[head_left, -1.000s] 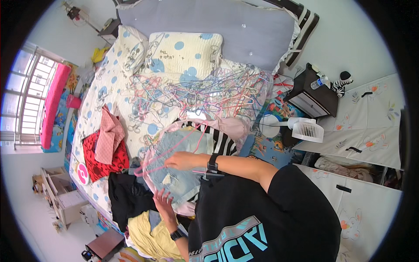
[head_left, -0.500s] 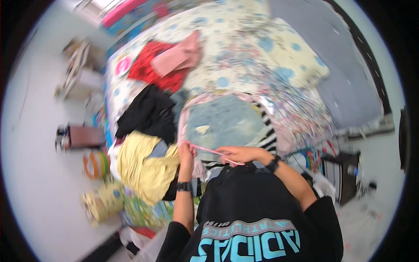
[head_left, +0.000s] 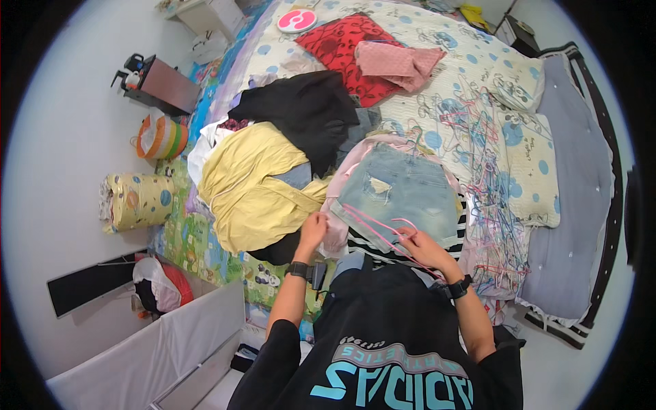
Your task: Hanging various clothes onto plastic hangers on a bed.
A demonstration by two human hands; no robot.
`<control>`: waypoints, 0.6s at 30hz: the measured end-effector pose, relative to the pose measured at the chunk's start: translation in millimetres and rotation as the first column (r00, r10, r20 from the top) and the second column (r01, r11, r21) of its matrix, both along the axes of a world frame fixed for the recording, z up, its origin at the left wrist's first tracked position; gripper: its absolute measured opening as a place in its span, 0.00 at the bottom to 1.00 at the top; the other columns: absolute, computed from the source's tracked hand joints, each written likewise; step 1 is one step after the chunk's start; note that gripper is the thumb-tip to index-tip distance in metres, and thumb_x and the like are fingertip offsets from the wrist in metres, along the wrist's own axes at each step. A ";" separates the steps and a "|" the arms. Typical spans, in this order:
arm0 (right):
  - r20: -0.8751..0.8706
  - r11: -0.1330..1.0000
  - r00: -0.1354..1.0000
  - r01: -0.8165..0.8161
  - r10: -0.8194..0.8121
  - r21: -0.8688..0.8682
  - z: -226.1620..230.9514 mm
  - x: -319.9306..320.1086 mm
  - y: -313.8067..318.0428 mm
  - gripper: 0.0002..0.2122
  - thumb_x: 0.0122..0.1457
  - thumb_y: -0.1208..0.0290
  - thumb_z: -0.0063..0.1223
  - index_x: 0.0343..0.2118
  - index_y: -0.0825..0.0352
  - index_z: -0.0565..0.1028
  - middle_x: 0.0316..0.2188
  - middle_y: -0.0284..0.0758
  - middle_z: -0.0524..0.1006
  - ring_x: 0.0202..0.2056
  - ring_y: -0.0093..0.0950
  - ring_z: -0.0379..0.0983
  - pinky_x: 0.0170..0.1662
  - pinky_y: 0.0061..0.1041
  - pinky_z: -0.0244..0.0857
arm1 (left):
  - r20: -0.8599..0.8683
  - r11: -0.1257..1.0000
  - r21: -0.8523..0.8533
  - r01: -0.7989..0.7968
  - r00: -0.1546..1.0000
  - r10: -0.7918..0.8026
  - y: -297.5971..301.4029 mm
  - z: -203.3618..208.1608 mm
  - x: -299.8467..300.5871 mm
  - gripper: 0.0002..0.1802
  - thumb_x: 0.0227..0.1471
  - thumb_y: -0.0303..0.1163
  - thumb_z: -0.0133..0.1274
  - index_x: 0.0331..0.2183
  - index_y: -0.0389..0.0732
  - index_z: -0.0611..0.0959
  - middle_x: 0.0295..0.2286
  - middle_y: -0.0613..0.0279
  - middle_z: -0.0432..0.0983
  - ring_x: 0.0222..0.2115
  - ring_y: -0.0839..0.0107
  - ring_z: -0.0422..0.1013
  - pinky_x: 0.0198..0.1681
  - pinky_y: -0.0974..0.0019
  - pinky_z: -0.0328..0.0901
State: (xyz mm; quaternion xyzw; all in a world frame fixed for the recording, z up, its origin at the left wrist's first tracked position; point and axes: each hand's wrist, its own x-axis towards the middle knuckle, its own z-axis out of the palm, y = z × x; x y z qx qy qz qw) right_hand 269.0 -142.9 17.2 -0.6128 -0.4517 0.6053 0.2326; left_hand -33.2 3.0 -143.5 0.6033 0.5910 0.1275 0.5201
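Observation:
My right hand [head_left: 424,247] is closed around a thin pink clothes hanger [head_left: 372,220], which lies slantwise over a pale blue denim skirt [head_left: 400,188] with a ripped patch. Beneath the skirt are a pink garment [head_left: 333,236] and a black-and-white striped one [head_left: 459,229], stacked and spread out. My left hand [head_left: 314,229] has its fingers curled between the edge of a yellow garment [head_left: 256,184] and the pink one. What those fingers grip, if anything, is hidden. The hanger's far end lies a little away from the left hand.
Black clothing [head_left: 301,109] is heaped beyond the yellow garment. Farther back lie a red patterned cushion [head_left: 345,55] and a folded pink cloth [head_left: 396,63]. Many tangled hangers [head_left: 478,157] cover the bed's right side, beside a pillow [head_left: 533,167]. A striped basket [head_left: 160,137] stands at the left.
My left hand has let go of the hanger and is at the yellow garment's edge. The right hand still holds the hanger. The view has shifted, so the bed's items appear farther right.

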 end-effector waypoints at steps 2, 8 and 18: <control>0.187 0.991 0.982 -0.016 -0.010 0.136 -13.7 7.6 -1.3 0.16 0.65 0.64 0.42 0.49 0.69 0.70 0.24 0.33 0.72 0.27 0.22 0.65 0.34 0.24 0.61 | -0.288 0.956 0.287 -0.067 0.945 0.153 14.9 -5.4 -30.0 0.17 0.56 0.36 0.41 0.32 0.32 0.79 0.30 0.45 0.78 0.31 0.49 0.74 0.36 0.53 0.66; 0.125 0.970 0.971 0.218 -0.204 -0.109 -33.5 6.4 -16.9 0.20 0.63 0.70 0.41 0.58 0.66 0.64 0.18 0.28 0.66 0.19 0.17 0.59 0.24 0.20 0.57 | -0.419 0.315 0.133 -0.940 0.235 0.877 35.9 -58.7 -186.2 0.39 0.52 0.49 0.47 0.48 0.19 0.68 0.48 0.30 0.66 0.47 0.44 0.67 0.50 0.52 0.63; 0.185 0.924 0.959 0.259 -0.213 -0.280 -17.2 -2.0 -9.9 0.19 0.66 0.68 0.40 0.58 0.67 0.64 0.16 0.23 0.60 0.18 0.14 0.55 0.22 0.17 0.52 | 0.382 0.056 -0.661 -0.748 -0.271 0.883 65.7 -78.2 -310.6 0.26 0.53 0.59 0.50 0.36 0.43 0.72 0.32 0.65 0.73 0.30 0.69 0.69 0.32 0.65 0.66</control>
